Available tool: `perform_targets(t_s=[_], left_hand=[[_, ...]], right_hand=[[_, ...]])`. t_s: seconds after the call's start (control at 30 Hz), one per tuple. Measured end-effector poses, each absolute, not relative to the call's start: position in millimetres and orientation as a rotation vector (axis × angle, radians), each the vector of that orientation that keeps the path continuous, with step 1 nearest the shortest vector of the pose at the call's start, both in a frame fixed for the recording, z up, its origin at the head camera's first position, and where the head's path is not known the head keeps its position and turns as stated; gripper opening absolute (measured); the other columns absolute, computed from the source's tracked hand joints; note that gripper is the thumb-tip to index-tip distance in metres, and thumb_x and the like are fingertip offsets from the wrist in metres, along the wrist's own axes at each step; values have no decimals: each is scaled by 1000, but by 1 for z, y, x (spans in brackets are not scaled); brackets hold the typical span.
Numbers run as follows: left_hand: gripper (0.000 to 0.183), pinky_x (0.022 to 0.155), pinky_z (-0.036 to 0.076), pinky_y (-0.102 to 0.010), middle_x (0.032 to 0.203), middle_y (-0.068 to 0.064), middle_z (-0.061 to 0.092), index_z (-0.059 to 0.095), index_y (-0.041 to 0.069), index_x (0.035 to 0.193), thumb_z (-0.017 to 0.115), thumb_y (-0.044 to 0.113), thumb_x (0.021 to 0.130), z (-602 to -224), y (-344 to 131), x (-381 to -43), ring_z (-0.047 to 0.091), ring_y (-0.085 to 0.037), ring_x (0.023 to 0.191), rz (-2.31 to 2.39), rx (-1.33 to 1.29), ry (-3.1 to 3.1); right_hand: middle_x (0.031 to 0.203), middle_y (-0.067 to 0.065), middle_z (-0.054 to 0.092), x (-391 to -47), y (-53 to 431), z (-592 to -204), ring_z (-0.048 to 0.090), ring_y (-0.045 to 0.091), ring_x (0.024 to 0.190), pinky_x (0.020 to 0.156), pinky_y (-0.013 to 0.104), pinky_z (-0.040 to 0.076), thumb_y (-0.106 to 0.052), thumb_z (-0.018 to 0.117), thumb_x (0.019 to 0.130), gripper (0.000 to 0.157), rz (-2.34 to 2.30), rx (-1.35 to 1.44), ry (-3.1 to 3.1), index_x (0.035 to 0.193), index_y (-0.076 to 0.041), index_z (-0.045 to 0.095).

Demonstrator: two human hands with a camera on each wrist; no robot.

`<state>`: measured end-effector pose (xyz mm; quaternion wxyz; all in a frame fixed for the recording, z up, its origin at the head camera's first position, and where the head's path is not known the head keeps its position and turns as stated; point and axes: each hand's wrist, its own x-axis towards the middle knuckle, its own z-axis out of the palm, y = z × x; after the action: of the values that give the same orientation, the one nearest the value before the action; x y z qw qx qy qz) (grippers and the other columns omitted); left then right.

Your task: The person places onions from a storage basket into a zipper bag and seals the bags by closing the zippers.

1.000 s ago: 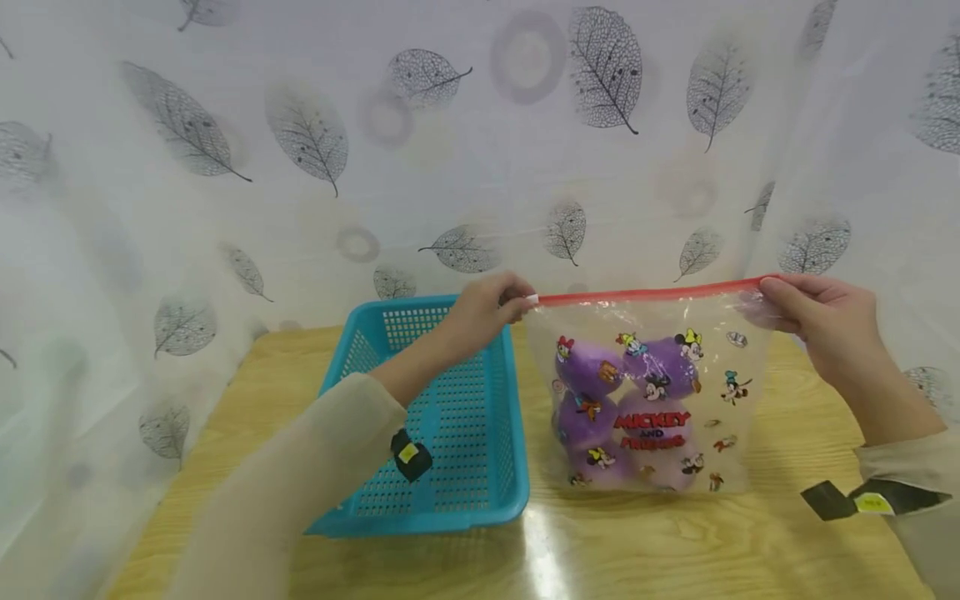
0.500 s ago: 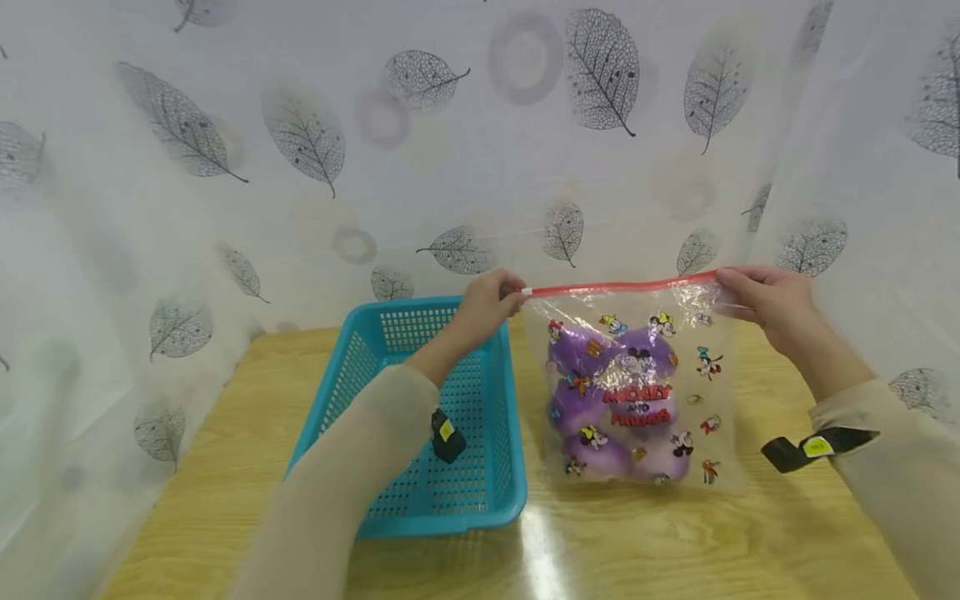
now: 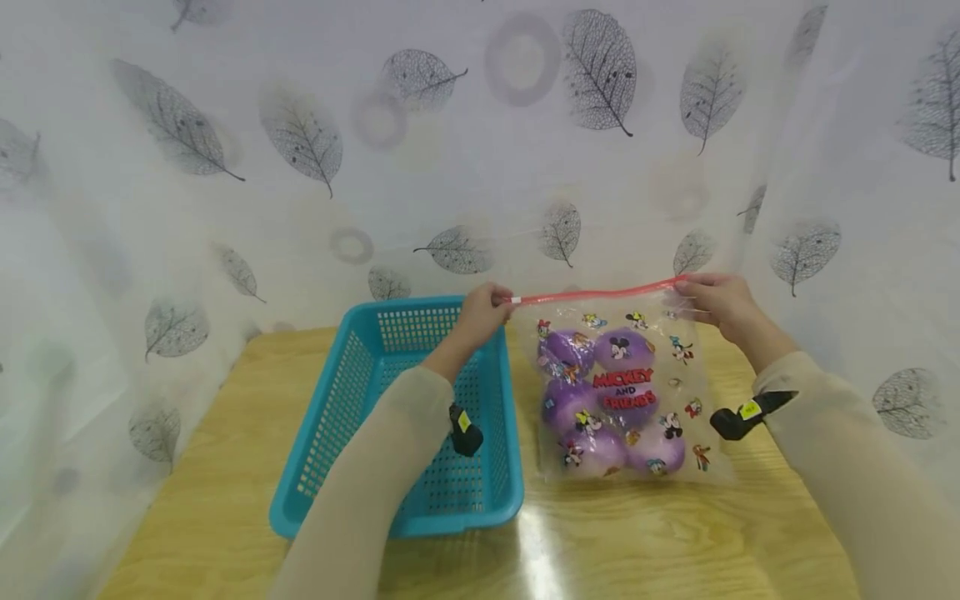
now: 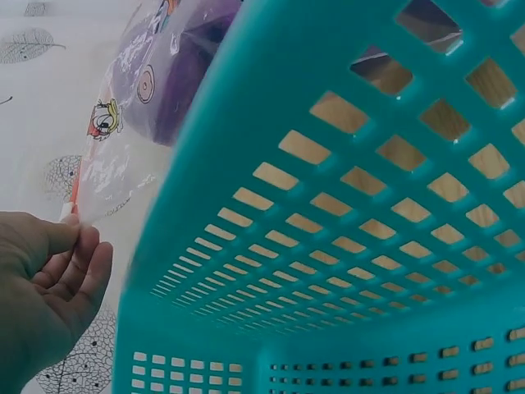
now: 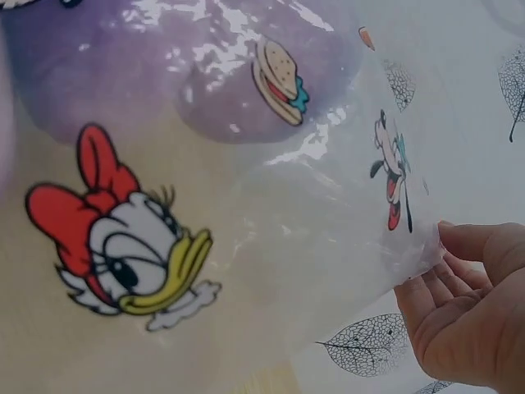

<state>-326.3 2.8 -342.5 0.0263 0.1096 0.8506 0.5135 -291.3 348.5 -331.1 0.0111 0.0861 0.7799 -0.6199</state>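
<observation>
A clear zip bag (image 3: 675, 396) printed with cartoon figures hangs upright, its lower edge close over the table. Several rounded purple-and-pale things (image 3: 594, 450) show through the plastic. Along its top runs a red zip strip (image 3: 600, 294), with a white slider (image 3: 516, 300) at the left end. My left hand (image 3: 476, 317) pinches the top left corner beside the slider; the left wrist view shows thumb and fingertips together there. At the opposite top corner, my right hand (image 3: 720, 304) grips the plastic between thumb and fingers, which the right wrist view (image 5: 476, 304) also shows.
A blue-green plastic basket (image 3: 512, 450) with slotted walls stands left of the bag, under my left forearm. Both rest areas lie on a wooden table (image 3: 622, 542). Behind hangs a pale curtain (image 3: 480, 167) printed with leaves.
My right hand has moved left, bringing its corner of the bag closer to my left hand. The left hand has shifted slightly left, still holding its corner. The bag has moved left with them.
</observation>
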Motion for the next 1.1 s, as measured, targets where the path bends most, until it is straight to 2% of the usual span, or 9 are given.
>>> perform_targets(t_s=[0.27, 0.33, 0.4, 0.5, 0.57, 0.6, 0.7, 0.9, 1.1], left_hand=[[31, 84, 53, -31, 117, -18, 60, 53, -2, 123, 54, 9, 94, -355, 5, -330, 62, -26, 103, 1524, 343, 2658], [32, 88, 52, -33, 120, -17, 59, 52, -1, 125, 54, 11, 95, -358, 3, -329, 61, -26, 106, 1492, 328, 2672], [33, 89, 52, -34, 122, -16, 59, 52, 0, 127, 52, 13, 96, -360, 1, -328, 60, -25, 107, 1451, 319, 2686], [35, 92, 51, -34, 124, -17, 58, 51, -1, 129, 50, 14, 97, -361, 0, -327, 60, -25, 110, 1416, 326, 2696], [37, 94, 49, -35, 127, -17, 57, 50, -1, 131, 50, 15, 98, -361, 0, -326, 58, -26, 113, 1405, 336, 2696], [38, 95, 49, -35, 128, -17, 57, 49, -1, 131, 49, 16, 98, -360, 0, -326, 57, -26, 115, 1399, 347, 2699], [39, 98, 47, -35, 130, -16, 56, 48, 0, 133, 49, 19, 98, -359, -1, -325, 54, -26, 119, 1386, 396, 2712], [38, 100, 46, -34, 130, -16, 56, 49, 1, 132, 48, 19, 99, -352, -9, -322, 54, -26, 120, 1386, 525, 2769], [41, 99, 46, -36, 132, -11, 56, 49, 8, 135, 49, 26, 98, -344, -21, -319, 54, -23, 120, 1257, 531, 2819]], right_hand=[[82, -20, 59, -294, 356, -343, 60, -6, 79, 77, 15, 52, -25, 48, 98, 70, -1907, 218, 2280, 146, 11, 12], [103, -4, 63, -294, 354, -348, 59, -6, 82, 84, 16, 51, -26, 48, 98, 73, -1894, 195, 2236, 147, 9, 8], [129, 14, 52, -295, 352, -352, 56, -8, 86, 92, 18, 47, -31, 47, 98, 75, -1845, 188, 2244, 147, 8, 7], [152, 23, 15, -296, 349, -355, 54, 2, 105, 107, 26, 37, -36, 43, 99, 76, -1785, 187, 2257, 148, 7, 5], [154, 24, 11, -297, 349, -356, 45, 18, 125, 113, 32, 27, -36, 41, 100, 75, -1777, 187, 2244, 148, 7, 2], [155, 24, 8, -297, 349, -356, 35, 26, 135, 114, 36, 23, -35, 40, 100, 75, -1785, 182, 2229, 148, 7, 0], [155, 25, 0, -296, 350, -355, 8, 39, 142, 115, 39, 17, -30, 37, 102, 72, -1813, 163, 2182, 147, 7, -5], [154, 27, -4, -297, 351, -355, 6, 44, 141, 114, 42, 18, -28, 36, 102, 74, -1756, 111, 2202, 145, 8, -13], [151, 34, -7, -294, 357, -354, 5, 50, 139, 114, 54, 15, -33, 39, 102, 81, -1543, 31, 2354, 143, 9, -16]])
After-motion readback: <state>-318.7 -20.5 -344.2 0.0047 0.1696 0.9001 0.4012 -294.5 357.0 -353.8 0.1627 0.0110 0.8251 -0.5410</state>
